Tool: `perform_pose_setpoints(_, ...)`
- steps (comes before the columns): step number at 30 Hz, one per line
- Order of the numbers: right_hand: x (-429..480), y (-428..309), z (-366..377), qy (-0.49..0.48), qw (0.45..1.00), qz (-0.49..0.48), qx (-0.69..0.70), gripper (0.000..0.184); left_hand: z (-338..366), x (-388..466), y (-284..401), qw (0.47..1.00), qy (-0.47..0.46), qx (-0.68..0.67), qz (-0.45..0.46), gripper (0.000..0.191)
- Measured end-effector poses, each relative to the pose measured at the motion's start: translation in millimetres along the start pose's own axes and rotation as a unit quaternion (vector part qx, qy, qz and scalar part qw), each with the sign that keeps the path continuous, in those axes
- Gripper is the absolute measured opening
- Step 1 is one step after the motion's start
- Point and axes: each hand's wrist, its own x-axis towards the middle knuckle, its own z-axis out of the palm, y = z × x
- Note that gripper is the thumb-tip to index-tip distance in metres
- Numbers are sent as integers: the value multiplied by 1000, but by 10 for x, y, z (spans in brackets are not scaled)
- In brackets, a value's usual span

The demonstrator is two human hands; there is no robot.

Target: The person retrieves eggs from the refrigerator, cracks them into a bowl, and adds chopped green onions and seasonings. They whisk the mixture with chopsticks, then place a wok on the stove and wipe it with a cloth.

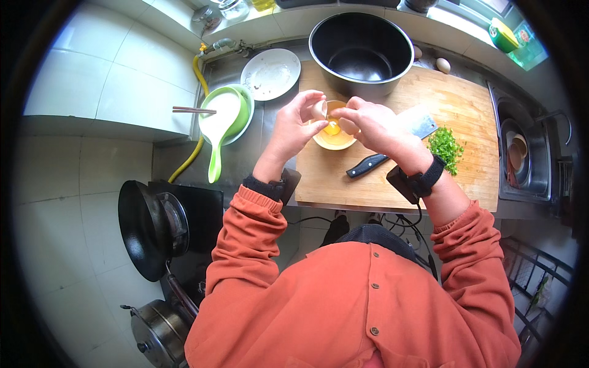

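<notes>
Over a small yellow bowl (335, 143), my left hand (294, 122) holds one half of a cracked eggshell (319, 110). My right hand (375, 124) has the other eggshell half (348, 126) at its fingers, above the bowl's right side. Raw egg with a yolk (332, 128) lies in the bowl, which stands on a wooden cutting board (331, 186). A cleaver (368, 165) with a black handle rests on the board, partly under my right wrist. Chopped green onion (445, 148) is heaped to its right.
A deep black pot (361, 50) stands behind the bowl. Whole eggs (443, 65) lie behind the board. Leftward are a white plate (270, 74) and a green ladle-like container (215, 154) with chopsticks (193, 110). A wok (142, 230) is at lower left, a sink (524, 193) at right.
</notes>
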Motion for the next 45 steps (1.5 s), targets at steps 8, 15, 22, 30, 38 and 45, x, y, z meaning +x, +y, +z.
perform_pose_setpoints(8, -46, 47, 17, 28, 1000, -10, 9, 29, 13, 12, 79, 1000, 16, 9, 22, 51)
perform_pose_setpoints(15, -91, 80, -32, 50, 997, 45, 49, 32, 20, 29, -8, 999, 20, -32, 28, 51)
perform_pose_setpoints(22, -140, 147, 32, 70, 993, 59, 77, 33, 31, -61, -380, 980, 47, 193, 20, 52)
perform_pose_setpoints(30, -161, 166, 177, 69, 986, 74, 130, 37, -46, -226, -478, 978, 29, 205, -7, 50)
perform_pose_setpoints(38, -187, 183, 251, 73, 980, 89, 164, 39, -218, -308, -294, 958, 12, 286, -23, 49)
perform_pose_setpoints(45, -126, 237, 315, 92, 926, 127, 344, 44, -159, -156, 38, 996, 26, -82, 13, 48)
